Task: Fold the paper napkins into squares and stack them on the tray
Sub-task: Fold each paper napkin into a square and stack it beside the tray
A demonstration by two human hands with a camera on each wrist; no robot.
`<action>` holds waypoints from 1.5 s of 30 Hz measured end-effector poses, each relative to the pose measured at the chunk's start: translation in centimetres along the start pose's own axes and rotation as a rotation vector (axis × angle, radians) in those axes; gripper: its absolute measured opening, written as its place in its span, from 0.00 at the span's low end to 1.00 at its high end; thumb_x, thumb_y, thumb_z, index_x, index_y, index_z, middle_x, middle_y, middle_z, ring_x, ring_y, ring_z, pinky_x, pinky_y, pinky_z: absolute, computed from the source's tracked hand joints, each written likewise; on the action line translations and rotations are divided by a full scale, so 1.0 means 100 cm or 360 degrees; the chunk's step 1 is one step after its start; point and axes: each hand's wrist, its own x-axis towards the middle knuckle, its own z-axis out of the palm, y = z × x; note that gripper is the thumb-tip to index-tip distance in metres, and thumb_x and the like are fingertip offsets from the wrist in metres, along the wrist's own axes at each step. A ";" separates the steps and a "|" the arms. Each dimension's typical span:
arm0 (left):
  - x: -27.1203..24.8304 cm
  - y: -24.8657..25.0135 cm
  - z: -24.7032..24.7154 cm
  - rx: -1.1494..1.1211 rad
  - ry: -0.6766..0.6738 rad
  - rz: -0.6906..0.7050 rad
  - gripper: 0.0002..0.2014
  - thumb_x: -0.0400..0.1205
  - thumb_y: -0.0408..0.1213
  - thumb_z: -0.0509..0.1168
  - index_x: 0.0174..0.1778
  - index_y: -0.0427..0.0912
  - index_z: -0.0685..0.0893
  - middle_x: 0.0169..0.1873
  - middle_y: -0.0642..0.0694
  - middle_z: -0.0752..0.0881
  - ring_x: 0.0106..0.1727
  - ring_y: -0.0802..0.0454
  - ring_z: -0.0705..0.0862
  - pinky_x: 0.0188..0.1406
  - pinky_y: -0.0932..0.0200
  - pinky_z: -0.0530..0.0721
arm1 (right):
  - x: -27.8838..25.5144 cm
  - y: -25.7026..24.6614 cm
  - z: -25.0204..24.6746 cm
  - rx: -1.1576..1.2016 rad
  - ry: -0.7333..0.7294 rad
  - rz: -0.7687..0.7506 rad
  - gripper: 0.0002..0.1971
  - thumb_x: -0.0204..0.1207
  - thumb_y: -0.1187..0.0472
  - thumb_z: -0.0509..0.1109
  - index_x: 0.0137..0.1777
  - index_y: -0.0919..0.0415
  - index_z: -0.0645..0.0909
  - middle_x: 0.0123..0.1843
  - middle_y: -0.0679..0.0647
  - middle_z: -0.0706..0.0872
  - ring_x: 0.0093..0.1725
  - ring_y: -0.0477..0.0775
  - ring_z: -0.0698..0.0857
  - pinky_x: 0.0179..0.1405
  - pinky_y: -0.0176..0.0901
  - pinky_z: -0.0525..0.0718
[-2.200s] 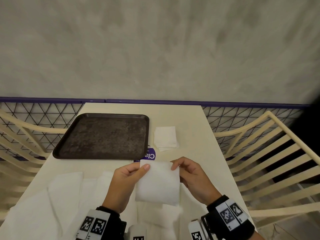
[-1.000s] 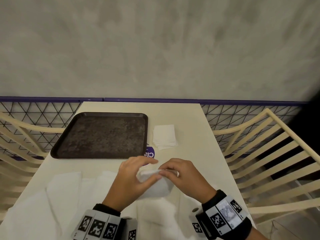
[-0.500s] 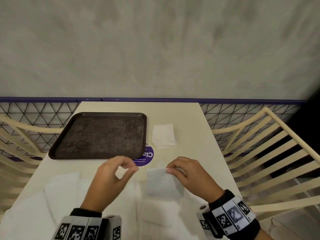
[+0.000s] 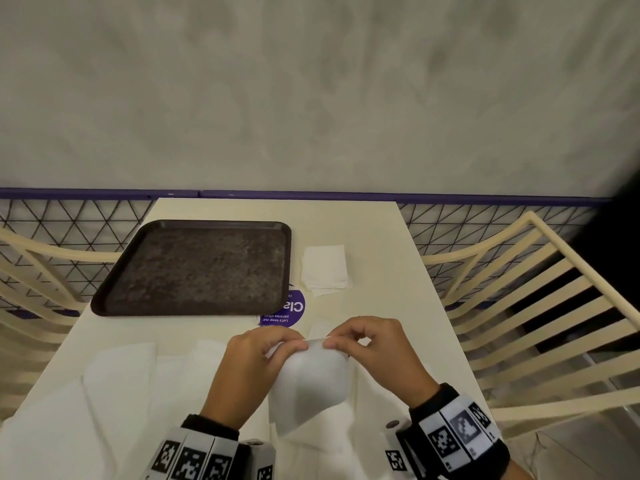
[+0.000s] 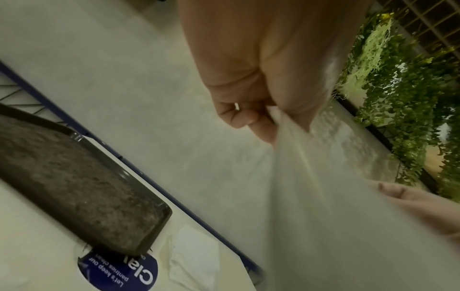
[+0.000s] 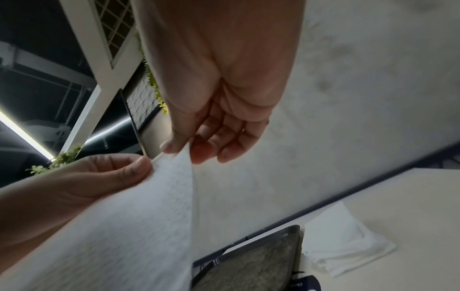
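**Both hands pinch one napkin above the table**

The left hand [image 4: 254,363] and the right hand [image 4: 377,355] meet at the upper edge of a white napkin [image 4: 311,386], each pinching it between thumb and forefinger. The sheet hangs from that edge toward the person, bulging between the wrists, lifted clear of the table [image 4: 374,237]. In the right wrist view the right thumb and fingers clamp the paper's corner, with the left thumb touching it just beside them.

Beyond the left hand lies the dark tray [image 4: 197,268], flat on the table and bare. A small stack of folded napkins [image 4: 325,270] sits beyond the right hand, just beside the tray's right rim. Between the hands and the tray a purple round sticker [image 4: 285,311] shows, partly under the tray's corner. Unfolded napkins [image 4: 117,393] spread under and to the left of the left hand.
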 end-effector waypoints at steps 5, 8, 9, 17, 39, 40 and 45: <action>0.003 0.000 0.006 -0.0057 0.0085 0.0009 0.11 0.73 0.51 0.63 0.38 0.52 0.88 0.36 0.87 0.78 0.45 0.81 0.79 0.45 0.86 0.72 | 0.003 0.004 -0.004 0.0304 0.0106 0.0194 0.06 0.66 0.62 0.79 0.31 0.53 0.87 0.29 0.47 0.88 0.31 0.43 0.82 0.38 0.30 0.79; 0.008 -0.001 0.008 -0.0153 0.0206 -0.0062 0.06 0.72 0.51 0.64 0.39 0.59 0.85 0.37 0.84 0.80 0.46 0.76 0.81 0.47 0.84 0.73 | 0.005 0.014 -0.016 0.0394 0.0188 0.0270 0.05 0.66 0.59 0.78 0.37 0.60 0.86 0.32 0.47 0.87 0.35 0.45 0.82 0.43 0.39 0.82; 0.011 -0.002 0.008 -0.0200 0.0256 -0.0073 0.06 0.71 0.52 0.63 0.38 0.60 0.85 0.38 0.81 0.82 0.45 0.73 0.83 0.47 0.83 0.75 | 0.007 0.019 -0.020 0.0396 0.0147 0.0310 0.08 0.66 0.56 0.77 0.42 0.58 0.86 0.37 0.47 0.88 0.39 0.46 0.84 0.48 0.42 0.83; 0.035 -0.012 0.036 -0.0420 0.0206 -0.0304 0.10 0.76 0.32 0.70 0.37 0.55 0.86 0.35 0.69 0.87 0.41 0.68 0.84 0.42 0.79 0.77 | 0.010 0.046 -0.020 0.0348 -0.0174 0.0431 0.10 0.76 0.59 0.72 0.32 0.52 0.84 0.31 0.49 0.81 0.35 0.48 0.77 0.39 0.41 0.77; 0.014 -0.101 0.107 -0.0006 -0.0380 -0.1074 0.10 0.79 0.40 0.67 0.36 0.52 0.73 0.38 0.53 0.80 0.39 0.57 0.77 0.39 0.70 0.75 | 0.189 0.128 -0.005 0.0448 0.0406 0.1021 0.06 0.79 0.60 0.68 0.52 0.60 0.78 0.43 0.53 0.82 0.37 0.49 0.77 0.31 0.37 0.74; 0.013 -0.101 0.105 -0.0027 -0.0372 -0.1099 0.08 0.79 0.40 0.67 0.37 0.51 0.74 0.37 0.53 0.81 0.39 0.58 0.78 0.38 0.71 0.75 | 0.196 0.131 -0.003 0.0446 0.0422 0.1055 0.06 0.78 0.59 0.69 0.51 0.61 0.78 0.40 0.51 0.80 0.35 0.47 0.75 0.30 0.37 0.73; 0.011 -0.103 0.099 -0.0093 -0.0363 -0.1199 0.05 0.80 0.42 0.66 0.41 0.47 0.78 0.39 0.53 0.84 0.39 0.60 0.79 0.34 0.75 0.76 | 0.218 0.159 0.012 0.0113 0.0453 0.1192 0.10 0.74 0.57 0.73 0.38 0.56 0.74 0.42 0.53 0.80 0.40 0.53 0.78 0.42 0.42 0.77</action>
